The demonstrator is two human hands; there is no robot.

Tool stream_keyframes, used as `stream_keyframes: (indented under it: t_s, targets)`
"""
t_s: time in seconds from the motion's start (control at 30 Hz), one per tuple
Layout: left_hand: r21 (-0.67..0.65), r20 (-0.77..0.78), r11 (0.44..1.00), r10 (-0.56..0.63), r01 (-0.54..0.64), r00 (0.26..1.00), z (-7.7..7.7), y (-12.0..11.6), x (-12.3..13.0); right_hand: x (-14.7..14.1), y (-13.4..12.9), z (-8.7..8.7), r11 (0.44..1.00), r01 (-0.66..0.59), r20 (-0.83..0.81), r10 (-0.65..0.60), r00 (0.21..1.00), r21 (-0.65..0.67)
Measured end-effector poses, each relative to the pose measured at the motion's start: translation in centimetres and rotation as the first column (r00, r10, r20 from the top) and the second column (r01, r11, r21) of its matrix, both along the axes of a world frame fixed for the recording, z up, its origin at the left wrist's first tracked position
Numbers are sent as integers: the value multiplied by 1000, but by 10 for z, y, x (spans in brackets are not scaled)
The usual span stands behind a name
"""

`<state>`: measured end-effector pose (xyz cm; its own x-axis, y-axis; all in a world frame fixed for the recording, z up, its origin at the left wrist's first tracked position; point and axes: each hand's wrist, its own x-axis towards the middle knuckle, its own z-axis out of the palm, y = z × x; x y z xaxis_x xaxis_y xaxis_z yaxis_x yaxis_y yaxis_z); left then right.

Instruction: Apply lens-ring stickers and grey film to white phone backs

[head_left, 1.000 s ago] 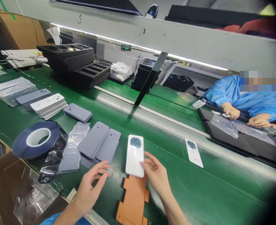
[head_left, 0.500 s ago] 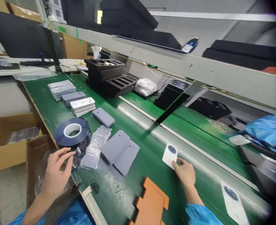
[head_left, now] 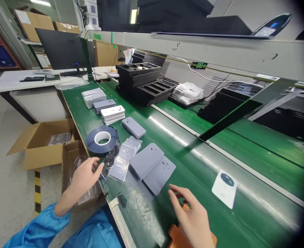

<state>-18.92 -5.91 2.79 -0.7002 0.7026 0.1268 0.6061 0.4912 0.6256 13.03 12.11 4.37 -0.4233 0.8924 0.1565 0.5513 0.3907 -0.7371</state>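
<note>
- Left hand [head_left: 86, 175]: fingers loosely curled and parted from the thumb, grasping nothing; blue sleeve [head_left: 38, 225] at the wrist. Contact with the nearby film cannot be told.
- Right hand [head_left: 192, 213]: thumb and fingers spread apart, unclenched, nothing gripped; palm over the orange holder. Whether it touches the holder cannot be told.
- Orange holder [head_left: 177, 235]: beneath the right hand and largely hidden by it.
- White phone cover [head_left: 226, 196], one: flat on the green bench [head_left: 247, 220], at two o'clock from the right hand and apart from it; dark round camera patch.
- Grey phone covers [head_left: 146, 161], two overlapping piles: near the right hand, between ten and eleven o'clock.
- Clear film [head_left: 109, 160]: dark-spotted strip, just beside the left hand at two o'clock.
- Tape roll [head_left: 93, 142]: dark blue, white core, lying flat; one o'clock from the left hand.
- Plastic sleeves [head_left: 123, 160]: in a heap, between film and grey covers.
- White stack [head_left: 113, 115]: cut-out covers, one o'clock from the tape roll.
- Black trays [head_left: 136, 81]: piled, between one and two o'clock from the white stack.
- White packets [head_left: 188, 92]: heaped at three o'clock from the trays.
- Cardboard box [head_left: 42, 158]: flaps open, on the floor, between ten and eleven o'clock from the left hand.
</note>
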Motion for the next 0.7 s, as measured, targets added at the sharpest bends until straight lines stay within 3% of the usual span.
stream_keyframes:
  t_s: [0.07, 0.17, 0.3, 0.4, 0.5, 0.57, 0.6, 0.7]
  targets:
    - [-83, 90, 991, -98, 105, 991, 9, -6, 0, -15, -23, 5, 994, -98, -68, 95, 993, -39]
    - [-56, 228, 976, -192, 210, 954, 21, -11, 20, -33, -54, 6, 965, -245, -171, 226, 959, -97]
    - [93, 579, 957, -276, 275, 767, 32, -10, 58, -44, -88, -8, 865, -464, -289, 402, 869, -193]
    - [151, 717, 934, -329, 324, 615, 30, -10, 82, -48, -102, -21, 817, -513, -356, 412, 839, -265]
    - [146, 800, 921, -324, 360, 505, 21, -9, 98, -52, -105, -26, 809, -465, -416, 307, 856, -360]
    - [120, 803, 913, -321, 391, 503, 14, -6, 104, -55, -103, -22, 788, -417, -440, 210, 873, -452]
    - [108, 777, 909, -330, 403, 536, 11, -3, 106, -56, -102, -20, 771, -398, -445, 167, 880, -497]
    - [112, 585, 904, -396, 413, 708, 5, 4, 105, -58, -98, -12, 700, -403, -478, 98, 873, -590]
